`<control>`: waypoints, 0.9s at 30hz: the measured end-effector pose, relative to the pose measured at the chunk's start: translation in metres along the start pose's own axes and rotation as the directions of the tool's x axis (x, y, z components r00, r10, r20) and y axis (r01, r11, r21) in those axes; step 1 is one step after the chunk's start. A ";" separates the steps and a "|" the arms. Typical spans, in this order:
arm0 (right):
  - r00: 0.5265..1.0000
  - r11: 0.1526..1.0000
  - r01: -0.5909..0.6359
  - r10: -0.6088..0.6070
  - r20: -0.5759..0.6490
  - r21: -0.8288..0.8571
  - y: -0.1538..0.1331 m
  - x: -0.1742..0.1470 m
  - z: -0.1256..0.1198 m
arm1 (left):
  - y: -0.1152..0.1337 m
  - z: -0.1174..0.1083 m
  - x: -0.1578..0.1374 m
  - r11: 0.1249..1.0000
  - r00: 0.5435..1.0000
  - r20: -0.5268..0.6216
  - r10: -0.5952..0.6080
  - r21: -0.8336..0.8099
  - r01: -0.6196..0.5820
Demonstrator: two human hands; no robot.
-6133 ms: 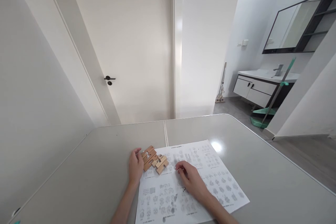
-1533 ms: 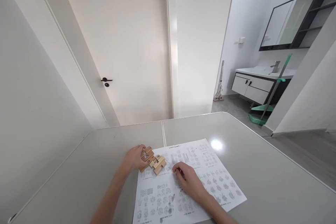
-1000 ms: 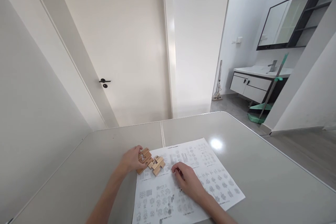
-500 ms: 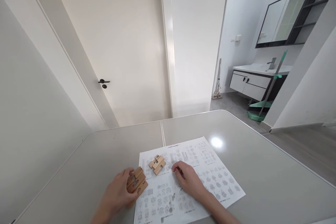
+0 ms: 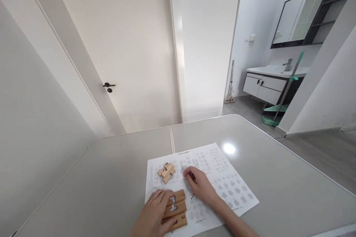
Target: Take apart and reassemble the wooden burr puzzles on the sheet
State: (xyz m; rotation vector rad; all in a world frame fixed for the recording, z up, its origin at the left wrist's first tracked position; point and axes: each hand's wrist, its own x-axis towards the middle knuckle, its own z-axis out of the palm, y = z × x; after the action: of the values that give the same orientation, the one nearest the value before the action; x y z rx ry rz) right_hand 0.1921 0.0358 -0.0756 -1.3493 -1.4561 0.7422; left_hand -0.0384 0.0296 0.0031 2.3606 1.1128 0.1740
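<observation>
My left hand [image 5: 152,211] is closed around several notched wooden puzzle pieces [image 5: 178,206] laid side by side, its thumb and fingers at their left ends. Dark marks show on some of these pieces, one like a 2. They are over the lower left part of a printed instruction sheet [image 5: 236,189]. Behind them on the sheet sits a small group of lighter interlocking wooden pieces [image 5: 166,172]. To the right, my right hand [image 5: 198,183] rests on the paper with its fingers loosely curled; nothing shows in them.
The sheet lies on a grey table [image 5: 111,177] with a seam toward its far edge. Beyond stands a closed door [image 5: 139,63]. At the far right are a sink cabinet [image 5: 263,87], a green broom and dustpan [image 5: 271,119] and a mop [image 5: 231,81].
My left hand has carried its wooden pieces rightward from the sheet's left edge to over the sheet, turning them flatter to view. My right hand and the small wooden group stay almost in place.
</observation>
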 end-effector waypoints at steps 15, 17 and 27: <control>0.975 0.996 -0.076 0.084 -0.204 0.046 0.003 0.001 -0.006 | 0.018 0.039 0.075 0.979 0.964 -0.189 0.189 -0.034 -0.199; 0.973 0.997 -0.071 0.074 -0.220 0.022 0.007 0.001 -0.005 | 0.017 0.039 0.084 0.975 0.956 -0.218 0.198 -0.056 -0.215; 0.978 0.990 0.003 -0.032 -0.205 -0.138 0.016 0.002 -0.003 | -0.012 0.037 0.096 0.978 0.930 -0.303 0.208 0.036 -0.207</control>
State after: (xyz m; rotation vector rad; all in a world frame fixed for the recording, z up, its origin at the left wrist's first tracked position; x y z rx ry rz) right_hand 0.2006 0.0400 -0.0885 -1.4696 -1.3702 0.4806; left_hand 0.0284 0.0934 -0.0445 2.5100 0.9920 0.6326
